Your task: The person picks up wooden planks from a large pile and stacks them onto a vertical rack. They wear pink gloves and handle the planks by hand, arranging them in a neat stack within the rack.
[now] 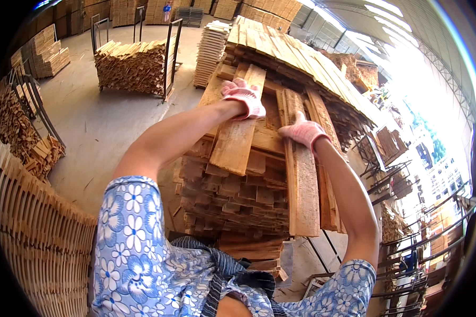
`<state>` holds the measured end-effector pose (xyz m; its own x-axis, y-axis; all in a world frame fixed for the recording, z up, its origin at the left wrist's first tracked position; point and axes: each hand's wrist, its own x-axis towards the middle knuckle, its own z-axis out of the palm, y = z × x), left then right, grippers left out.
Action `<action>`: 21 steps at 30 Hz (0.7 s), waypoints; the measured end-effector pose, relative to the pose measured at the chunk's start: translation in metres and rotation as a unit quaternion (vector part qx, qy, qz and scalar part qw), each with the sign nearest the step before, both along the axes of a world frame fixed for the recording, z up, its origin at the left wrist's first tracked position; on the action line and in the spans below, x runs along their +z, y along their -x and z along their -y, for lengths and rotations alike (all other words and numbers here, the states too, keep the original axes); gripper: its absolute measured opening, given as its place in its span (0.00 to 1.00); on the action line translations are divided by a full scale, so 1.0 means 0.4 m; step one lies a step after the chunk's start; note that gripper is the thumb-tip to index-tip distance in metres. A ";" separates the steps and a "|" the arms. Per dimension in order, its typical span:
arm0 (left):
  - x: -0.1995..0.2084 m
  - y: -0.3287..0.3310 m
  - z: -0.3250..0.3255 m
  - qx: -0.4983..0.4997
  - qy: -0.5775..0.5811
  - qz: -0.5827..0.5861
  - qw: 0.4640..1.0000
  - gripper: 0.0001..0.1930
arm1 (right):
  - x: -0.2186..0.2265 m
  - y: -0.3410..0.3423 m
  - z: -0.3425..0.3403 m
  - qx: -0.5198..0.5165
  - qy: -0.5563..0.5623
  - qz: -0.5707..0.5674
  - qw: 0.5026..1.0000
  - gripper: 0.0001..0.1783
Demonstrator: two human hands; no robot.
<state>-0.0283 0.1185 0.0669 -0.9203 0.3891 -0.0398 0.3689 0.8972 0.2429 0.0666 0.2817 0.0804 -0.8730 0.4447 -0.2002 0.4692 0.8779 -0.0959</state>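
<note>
Gloved L. hand [243, 99] lies atop the L. board [234, 143], gloved R. hand [304, 132] across the R. board [302, 182], thumb extended; neither is clenched, but whether either grips, we can't tell. Both boards lie lengthwise atop the near stack [235, 191]. Progress (est.): we judge the top row of the far pile [288, 48] done, laid side by side; our two boards, spaced apart, prob. await placing.

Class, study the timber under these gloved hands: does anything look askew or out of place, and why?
Yes: the plank under the right hand juts nearer the wearer than the plank under the left hand. They appear splayed, unlike the neatly aligned boards behind.
</note>
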 end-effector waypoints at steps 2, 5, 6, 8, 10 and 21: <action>0.031 -0.015 -0.035 0.028 -0.006 0.046 0.999 0.42 | -0.035 0.066 -0.057 -0.038 -0.026 -0.009 0.999 0.63; -0.022 0.080 -0.020 0.037 -0.077 0.052 0.995 0.43 | -0.043 0.095 -0.006 -0.039 -0.035 0.001 0.999 0.64; -0.070 0.152 -0.015 0.060 -0.128 0.070 0.987 0.42 | -0.046 0.106 0.021 -0.015 -0.042 -0.003 0.999 0.64; -0.066 0.142 -0.025 0.002 -0.133 0.069 0.989 0.40 | -0.050 0.083 -0.012 -0.022 -0.040 -0.012 0.999 0.64; -0.068 0.114 -0.036 0.007 -0.069 0.039 0.997 0.40 | -0.044 0.066 -0.024 -0.036 0.000 -0.044 0.998 0.63; 0.007 0.088 0.052 0.002 -0.170 0.113 0.979 0.41 | 0.088 0.172 -0.042 0.046 0.035 -0.150 0.987 0.63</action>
<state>-0.0634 0.0978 0.0695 -0.9047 0.4113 -0.1113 0.2676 0.7518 0.6026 -0.0024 0.2984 0.1157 -0.9335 0.3556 0.0456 0.3295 0.9013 -0.2811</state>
